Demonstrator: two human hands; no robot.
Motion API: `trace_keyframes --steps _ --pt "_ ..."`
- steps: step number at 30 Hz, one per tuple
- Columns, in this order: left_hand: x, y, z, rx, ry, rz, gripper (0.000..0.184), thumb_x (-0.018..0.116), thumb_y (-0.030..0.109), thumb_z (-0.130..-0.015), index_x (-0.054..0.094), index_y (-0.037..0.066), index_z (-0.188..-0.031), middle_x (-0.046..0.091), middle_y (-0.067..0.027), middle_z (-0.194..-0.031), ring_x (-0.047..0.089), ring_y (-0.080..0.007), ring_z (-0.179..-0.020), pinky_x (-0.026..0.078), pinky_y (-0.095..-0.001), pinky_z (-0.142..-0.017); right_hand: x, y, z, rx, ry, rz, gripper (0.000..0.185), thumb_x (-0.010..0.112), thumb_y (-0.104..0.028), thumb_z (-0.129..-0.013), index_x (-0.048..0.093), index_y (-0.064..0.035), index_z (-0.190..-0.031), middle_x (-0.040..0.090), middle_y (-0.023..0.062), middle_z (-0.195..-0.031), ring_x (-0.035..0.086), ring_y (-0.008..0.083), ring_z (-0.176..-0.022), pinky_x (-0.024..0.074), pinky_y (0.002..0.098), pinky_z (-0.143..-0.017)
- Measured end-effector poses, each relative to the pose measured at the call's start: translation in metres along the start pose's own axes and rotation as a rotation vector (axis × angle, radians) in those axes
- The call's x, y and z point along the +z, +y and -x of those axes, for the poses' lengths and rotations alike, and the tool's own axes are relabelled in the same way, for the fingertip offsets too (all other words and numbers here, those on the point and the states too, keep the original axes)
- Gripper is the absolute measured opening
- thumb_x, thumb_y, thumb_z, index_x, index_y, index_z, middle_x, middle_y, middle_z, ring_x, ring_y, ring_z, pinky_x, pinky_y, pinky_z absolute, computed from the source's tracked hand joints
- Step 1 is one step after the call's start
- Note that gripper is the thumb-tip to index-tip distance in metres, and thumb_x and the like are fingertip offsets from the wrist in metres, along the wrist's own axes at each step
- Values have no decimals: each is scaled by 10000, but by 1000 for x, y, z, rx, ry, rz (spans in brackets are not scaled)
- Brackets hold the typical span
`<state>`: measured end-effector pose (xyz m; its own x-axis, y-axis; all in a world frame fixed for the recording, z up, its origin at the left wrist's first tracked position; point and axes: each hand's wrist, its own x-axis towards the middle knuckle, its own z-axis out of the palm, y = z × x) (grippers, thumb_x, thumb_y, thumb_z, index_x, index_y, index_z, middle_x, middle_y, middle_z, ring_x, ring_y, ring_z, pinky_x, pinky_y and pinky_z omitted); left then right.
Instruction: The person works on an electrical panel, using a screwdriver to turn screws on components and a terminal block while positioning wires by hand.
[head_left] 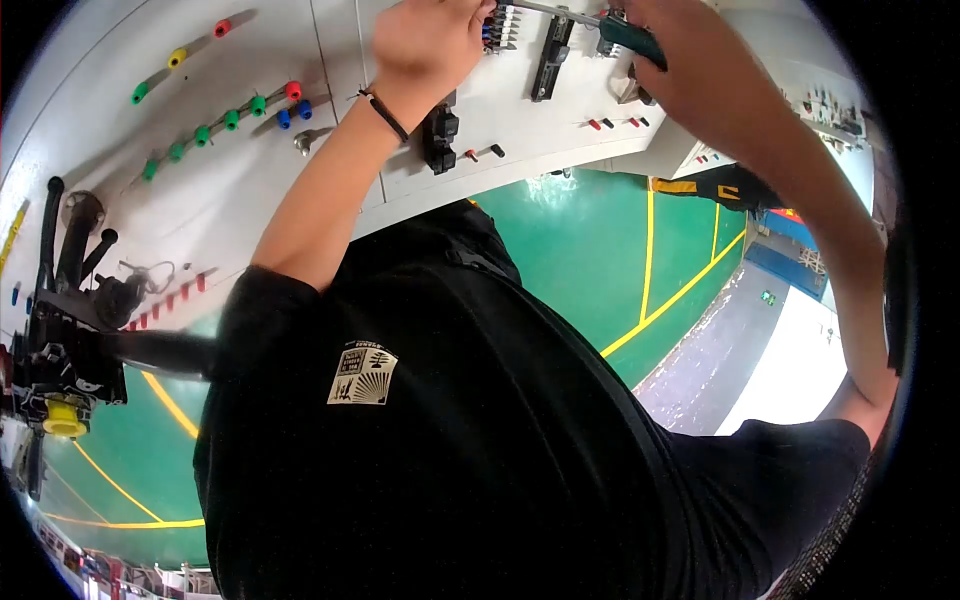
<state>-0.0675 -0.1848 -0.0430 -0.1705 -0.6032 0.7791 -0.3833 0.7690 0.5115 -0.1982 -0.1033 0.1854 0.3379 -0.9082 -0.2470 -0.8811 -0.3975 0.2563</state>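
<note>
My right hand [690, 55] is wrapped round the dark green handle of a screwdriver [632, 40], at the top of the view. The screwdriver's metal shaft runs left towards my left hand [430, 45]. My left hand is closed near the shaft's far end, its fingers partly cut off by the frame's top edge; what they pinch is hidden. Just beside those fingers sits a row of small terminals with blue and pale parts [503, 30] on the white panel [350, 180]. Between my hands a black upright strip [552, 58] is mounted on it.
Below my left wrist is a black component [440, 138]. Green, red, yellow and blue sockets [232, 120] stud the panel at left. A black mechanism with a yellow part [65, 418] juts out at far left. Yellow lines cross the green floor [570, 250].
</note>
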Motion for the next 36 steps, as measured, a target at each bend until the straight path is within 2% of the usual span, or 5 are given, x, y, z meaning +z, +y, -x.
trace_keyframes --steps 13,16,18,20,36 --pt "-4 1 -3 -53 -102 -1 45 664 140 -824 635 105 -823 587 -41 -858 594 -293 -636 487 -393 -558 23 -4 17 -247 63 569 543 714 -35 -784 597 -63 -1314 693 65 -1077 669 183 -953 566 263 -688" --pt "2 -7 -1 -25 -58 58 45 668 135 -818 634 112 -835 614 -30 -899 608 -284 -661 498 -389 -568 0 0 -17 771 -331 -363 419 671 -154 -904 606 -75 -1310 698 82 -1009 676 168 -858 546 238 -640" --pt "10 -5 9 29 96 14 63 671 126 -808 636 120 -861 642 -27 -960 631 -273 -709 514 -365 -587 -7 82 -2 541 -487 -1352 418 672 -86 -891 617 -98 -1306 690 103 -1046 685 194 -881 562 252 -662" --pt "7 -1 10 65 103 15 108 686 115 -791 639 125 -888 658 -32 -985 642 -277 -700 523 -354 -579 -32 -6 -34 1195 -389 -1308 199 582 -134 -933 647 50 -971 642 96 -811 550 140 -599 441 298 -500" --pt "0 3 0 -26 1 12 42 686 135 -793 644 127 -798 606 -38 -858 593 -288 -622 485 -382 -544 -1 -4 4 -337 -10 346 299 572 29 -815 604 41 -1112 619 170 -1006 634 230 -783 514 324 -586"
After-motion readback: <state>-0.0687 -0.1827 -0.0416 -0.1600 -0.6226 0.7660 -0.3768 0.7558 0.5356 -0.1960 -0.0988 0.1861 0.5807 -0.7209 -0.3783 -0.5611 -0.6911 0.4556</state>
